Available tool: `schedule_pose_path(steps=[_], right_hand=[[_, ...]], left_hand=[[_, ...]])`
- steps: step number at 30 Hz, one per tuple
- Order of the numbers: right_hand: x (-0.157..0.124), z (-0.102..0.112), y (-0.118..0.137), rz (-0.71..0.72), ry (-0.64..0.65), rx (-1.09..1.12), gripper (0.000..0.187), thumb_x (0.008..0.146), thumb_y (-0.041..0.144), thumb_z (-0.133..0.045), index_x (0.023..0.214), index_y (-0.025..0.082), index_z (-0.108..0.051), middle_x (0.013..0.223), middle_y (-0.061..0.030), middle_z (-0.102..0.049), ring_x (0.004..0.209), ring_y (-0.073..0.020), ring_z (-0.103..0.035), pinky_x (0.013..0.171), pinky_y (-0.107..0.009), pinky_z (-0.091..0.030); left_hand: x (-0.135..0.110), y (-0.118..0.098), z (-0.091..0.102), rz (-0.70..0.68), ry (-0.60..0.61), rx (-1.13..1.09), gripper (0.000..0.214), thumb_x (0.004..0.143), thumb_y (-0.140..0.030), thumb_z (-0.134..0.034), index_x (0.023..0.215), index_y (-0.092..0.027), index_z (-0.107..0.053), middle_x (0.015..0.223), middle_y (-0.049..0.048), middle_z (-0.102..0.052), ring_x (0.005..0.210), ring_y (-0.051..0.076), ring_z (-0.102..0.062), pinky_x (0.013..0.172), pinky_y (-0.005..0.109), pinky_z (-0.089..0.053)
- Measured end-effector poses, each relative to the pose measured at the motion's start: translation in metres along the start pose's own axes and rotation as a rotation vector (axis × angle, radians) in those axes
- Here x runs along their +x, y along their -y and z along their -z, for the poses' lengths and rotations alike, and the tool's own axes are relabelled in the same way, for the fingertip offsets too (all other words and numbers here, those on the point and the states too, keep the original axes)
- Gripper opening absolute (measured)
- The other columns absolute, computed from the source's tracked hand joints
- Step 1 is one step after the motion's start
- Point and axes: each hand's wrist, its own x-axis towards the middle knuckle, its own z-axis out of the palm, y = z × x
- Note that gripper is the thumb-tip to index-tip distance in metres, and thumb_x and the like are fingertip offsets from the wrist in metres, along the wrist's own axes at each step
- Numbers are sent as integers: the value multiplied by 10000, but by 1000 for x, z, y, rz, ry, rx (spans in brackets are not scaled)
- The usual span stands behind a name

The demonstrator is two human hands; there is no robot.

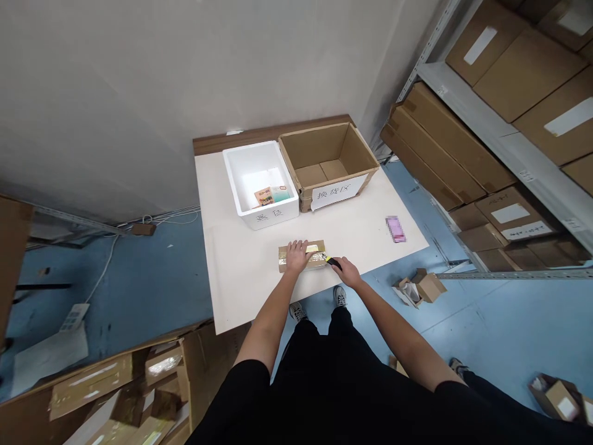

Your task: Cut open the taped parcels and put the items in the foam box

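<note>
A small taped cardboard box [283, 259] lies near the front edge of the white table [241, 278]. My left hand [297, 254] rests on top of it with the fingers spread flat, pressing on the box. In my right hand [348, 272] is a black and yellow utility knife [333, 263], the fingers wrapped round its handle. The knife's tip meets the right end of the box, by the shiny tape; the blade itself is too small to make out.
Behind the box stand a white foam bin [271, 220] holding small printed packets and an open cardboard carton [340, 193] with a paper label. A pink pixelated item [395, 228] lies at the right. Shelves of cartons [504, 136] flank the table; a large carton of boxes [194, 377] sits lower left.
</note>
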Motion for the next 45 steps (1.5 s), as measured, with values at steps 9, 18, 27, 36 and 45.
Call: schedule_pose_path(steps=[9,18,27,36,45], right_hand=[[3,-6,30,-114,19,-101,412,1113,470,-420,1442,248,-530,1360,-118,-641,1025,-254,-692,832,-326,-481],[-10,15,-21,-428,-91,173,410,1071,517,-444,1353,230,-525,1071,-109,-756,940,-276,-718,798,-341,-493],[58,-56,38,-435,-211,551,658,876,712,-601,1314,239,-467,1151,-106,-754,1057,-279,-728,862,-344,-549],[117,7,31,-526,-136,693,385,863,495,-714,1087,207,-593,977,-105,-760,822,-243,-743,681,-323,-581],[67,-23,67,-287,282,1095,458,797,353,-788,1241,267,-712,1464,-72,-657,1324,-282,-621,866,-346,-640]], left_hand=[[-4,-3,-8,-21,-80,23,684,1048,-629,-435,1511,-150,-592,1470,214,-629,1445,394,-485,1279,557,-226],[-7,-8,-4,58,-15,-66,694,1040,-622,-455,1562,-175,-548,1583,190,-543,1545,385,-379,1326,550,-126],[-33,-23,10,228,89,-72,781,1023,-588,-479,1691,-211,-329,1755,137,-286,1589,416,-269,1298,590,-177],[-58,-57,-27,363,94,-207,832,1033,-587,-476,1726,-224,-194,1801,159,-38,1558,396,-339,1193,526,-404],[-76,22,-7,536,18,-415,729,1073,-588,-383,1700,-232,-279,1779,126,-216,1636,282,-240,1275,445,-314]])
